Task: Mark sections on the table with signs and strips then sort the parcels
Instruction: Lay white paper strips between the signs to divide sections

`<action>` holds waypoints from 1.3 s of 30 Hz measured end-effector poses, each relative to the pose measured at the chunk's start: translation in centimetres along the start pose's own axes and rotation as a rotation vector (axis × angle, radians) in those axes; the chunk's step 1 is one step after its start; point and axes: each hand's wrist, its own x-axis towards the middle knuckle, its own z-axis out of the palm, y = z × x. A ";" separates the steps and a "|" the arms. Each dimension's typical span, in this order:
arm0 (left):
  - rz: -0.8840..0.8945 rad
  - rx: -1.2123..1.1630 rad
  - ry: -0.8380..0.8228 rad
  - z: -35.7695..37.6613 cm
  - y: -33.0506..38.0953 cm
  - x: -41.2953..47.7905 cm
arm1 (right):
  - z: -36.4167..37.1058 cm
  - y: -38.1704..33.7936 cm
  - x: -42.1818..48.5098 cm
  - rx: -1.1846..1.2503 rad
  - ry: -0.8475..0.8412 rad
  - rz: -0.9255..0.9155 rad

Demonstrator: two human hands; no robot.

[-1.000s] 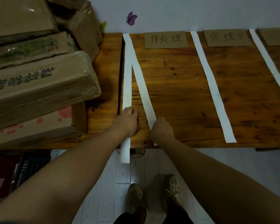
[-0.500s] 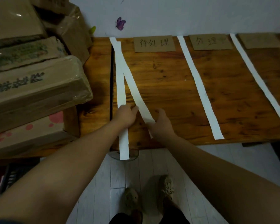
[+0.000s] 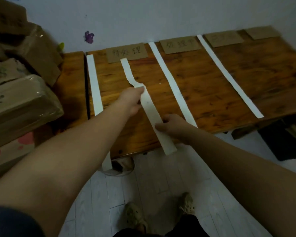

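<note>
A white paper strip (image 3: pixel 149 106) is lifted over the wooden table (image 3: pixel 212 86), bent near its middle. My left hand (image 3: pixel 132 100) pinches it at the bend and my right hand (image 3: pixel 172 124) grips it nearer the table's front edge. Another strip (image 3: pixel 94 82) lies flat along the table's left side. Two more strips, one (image 3: pixel 171 82) in the middle and one (image 3: pixel 229 77) to the right, lie further right. Cardboard signs with handwritten characters, the left (image 3: pixel 126 52), the middle (image 3: pixel 179 46) and a right one (image 3: pixel 223 38), lie along the back edge. Stacked cardboard parcels (image 3: pixel 19 93) stand at the left.
A fourth cardboard sign (image 3: pixel 261 32) lies at the far back right. A purple butterfly sticker (image 3: pixel 88 36) is on the wall. A pale bowl-like object (image 3: pixel 120 168) sits on the floor under the table edge. Dark items (image 3: pixel 287 141) lie on the floor at right.
The two strips that crossed at the left have been separated. One stays flat at the left; both hands have lifted the other and carried it right. The view has shifted.
</note>
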 end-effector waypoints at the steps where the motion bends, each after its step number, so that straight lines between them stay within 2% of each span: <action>1: 0.035 -0.017 0.023 1.0 0.6 0.1 | -1.0 1.0 -0.3 -0.044 -0.061 0.033; 3: 0.092 0.011 0.025 3.9 1.5 0.1 | -3.3 2.6 -0.6 -0.047 -0.070 0.059; 6: 0.127 0.105 -0.082 10.5 2.1 -1.1 | -8.1 4.1 -0.8 0.134 0.139 -0.033; 8: 0.151 0.130 -0.149 15.1 2.7 -2.2 | -11.8 5.3 -0.9 0.134 0.225 -0.099; 13: 0.228 0.026 -0.141 25.5 5.5 -2.5 | -21.5 11.1 -1.3 -0.084 0.132 -0.070; 19: 0.218 0.079 -0.231 36.7 6.1 -1.7 | -31.3 13.4 -1.2 0.030 0.333 -0.181; 26: 0.279 0.036 -0.283 45.7 11.4 4.2 | -39.2 17.6 2.8 -0.035 0.290 -0.037; 30: 0.308 0.062 -0.339 50.8 15.1 8.6 | -44.1 18.6 5.9 -0.001 0.311 0.033; 35: 0.279 0.128 -0.438 57.4 17.8 11.9 | -50.3 18.7 9.3 0.094 0.418 0.015; 39: 0.316 0.310 -0.373 61.9 18.0 15.4 | -54.6 20.5 11.8 0.027 0.420 0.003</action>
